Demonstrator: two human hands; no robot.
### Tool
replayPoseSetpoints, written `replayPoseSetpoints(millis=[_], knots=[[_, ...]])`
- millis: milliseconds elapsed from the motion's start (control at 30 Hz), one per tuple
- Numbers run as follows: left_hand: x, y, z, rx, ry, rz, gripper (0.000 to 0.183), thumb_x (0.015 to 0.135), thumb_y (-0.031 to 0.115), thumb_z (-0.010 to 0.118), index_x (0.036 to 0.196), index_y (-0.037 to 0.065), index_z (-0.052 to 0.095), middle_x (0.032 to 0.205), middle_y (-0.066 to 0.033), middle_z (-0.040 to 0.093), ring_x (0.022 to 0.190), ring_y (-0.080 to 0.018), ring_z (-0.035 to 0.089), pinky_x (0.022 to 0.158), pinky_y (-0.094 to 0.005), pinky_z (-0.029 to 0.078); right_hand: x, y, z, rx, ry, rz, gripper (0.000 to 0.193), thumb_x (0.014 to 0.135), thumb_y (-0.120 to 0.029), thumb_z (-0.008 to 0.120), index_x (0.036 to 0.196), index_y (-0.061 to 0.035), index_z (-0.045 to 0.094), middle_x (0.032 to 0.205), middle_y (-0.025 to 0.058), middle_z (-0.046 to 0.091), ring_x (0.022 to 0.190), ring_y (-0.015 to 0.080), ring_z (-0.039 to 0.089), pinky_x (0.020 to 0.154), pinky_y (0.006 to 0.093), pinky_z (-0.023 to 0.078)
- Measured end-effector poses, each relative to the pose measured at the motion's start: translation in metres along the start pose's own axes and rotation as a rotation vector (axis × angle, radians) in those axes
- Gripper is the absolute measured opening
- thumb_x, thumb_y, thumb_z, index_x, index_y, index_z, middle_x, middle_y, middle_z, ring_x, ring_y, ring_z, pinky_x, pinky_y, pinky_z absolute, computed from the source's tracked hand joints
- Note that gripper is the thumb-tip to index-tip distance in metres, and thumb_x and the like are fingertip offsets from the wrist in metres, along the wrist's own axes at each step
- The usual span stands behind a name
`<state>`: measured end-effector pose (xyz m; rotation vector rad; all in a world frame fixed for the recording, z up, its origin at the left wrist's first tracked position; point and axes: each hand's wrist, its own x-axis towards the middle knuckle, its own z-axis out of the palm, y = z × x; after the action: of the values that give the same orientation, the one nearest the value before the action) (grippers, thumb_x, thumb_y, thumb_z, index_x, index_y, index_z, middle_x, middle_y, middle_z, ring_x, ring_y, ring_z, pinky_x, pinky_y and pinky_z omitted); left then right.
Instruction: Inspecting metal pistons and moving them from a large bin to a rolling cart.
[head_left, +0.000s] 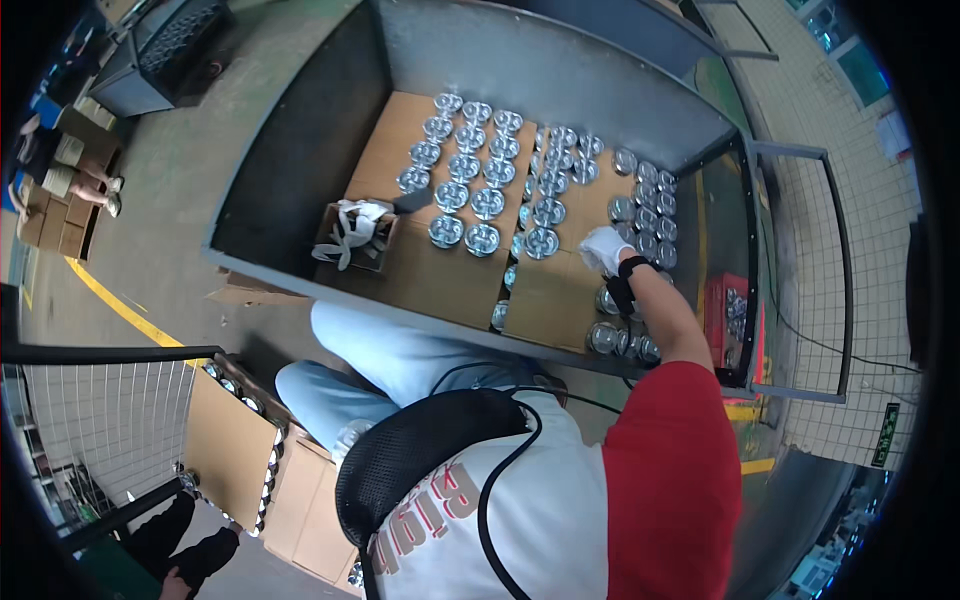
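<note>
My right hand (604,250), in a white glove with a black band at the wrist, reaches over the cardboard sheet (565,300) in a large grey metal bin (300,130). Its fingers are bunched together, and whatever they may hold is hidden. Close by, on the right, stand rows of round silver metal parts (645,217), some partly behind my forearm. More such parts (487,204), with hollows showing on top, line the middle of the bin. I cannot make out my left hand; beside the black strap (430,440) only a pale shape (352,434) shows.
A small cardboard box (358,240) with white cloth strips sits in the bin's near left corner. A red crate (730,310) stands right. Behind me, another container holds cardboard (230,450) over similar parts. People's legs (95,190) show far left, others (190,540) lower left.
</note>
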<state>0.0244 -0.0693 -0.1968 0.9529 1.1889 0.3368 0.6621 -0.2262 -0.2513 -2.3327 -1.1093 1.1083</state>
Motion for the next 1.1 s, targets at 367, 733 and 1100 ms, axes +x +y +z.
replayPoseSetpoints(millis=[367,733,1100], knots=[[0.095,0.108,0.080,0.325,-0.065,-0.104,0.019,0.094,0.014,0.068,0.110,0.003,0.069,0.094,-0.0021,0.070,0.088,-0.0120,0.063,0.082,-0.0287,0.051,-0.019,0.086,0.105,-0.153,-0.156,0.661,0.043,0.081,-0.032,0.069,0.113,-0.0026,0.071,0.114,0.0203,0.070,0.111,0.0371,0.066,0.092,0.0446,0.054],[0.198,0.196,0.159,0.561,-0.092,-0.142,0.021,0.094,0.014,0.068,0.111,0.003,0.069,0.095,-0.0025,0.070,0.089,-0.0125,0.063,0.083,-0.0289,0.051,-0.085,0.070,0.088,-0.043,0.205,0.916,0.077,0.069,-0.048,0.081,0.138,-0.0288,0.054,0.144,0.0190,0.050,0.129,0.0351,0.054,0.102,0.0433,0.050],[0.183,0.225,0.131,0.503,0.092,-0.083,0.022,0.093,0.014,0.069,0.113,0.003,0.069,0.096,-0.0030,0.070,0.089,-0.0130,0.064,0.083,-0.0291,0.051,-0.054,0.048,0.104,-0.315,0.238,1.092,0.077,0.069,-0.035,0.084,0.135,-0.0278,0.046,0.120,0.0171,0.059,0.112,0.0329,0.065,0.087,0.0434,0.057]])
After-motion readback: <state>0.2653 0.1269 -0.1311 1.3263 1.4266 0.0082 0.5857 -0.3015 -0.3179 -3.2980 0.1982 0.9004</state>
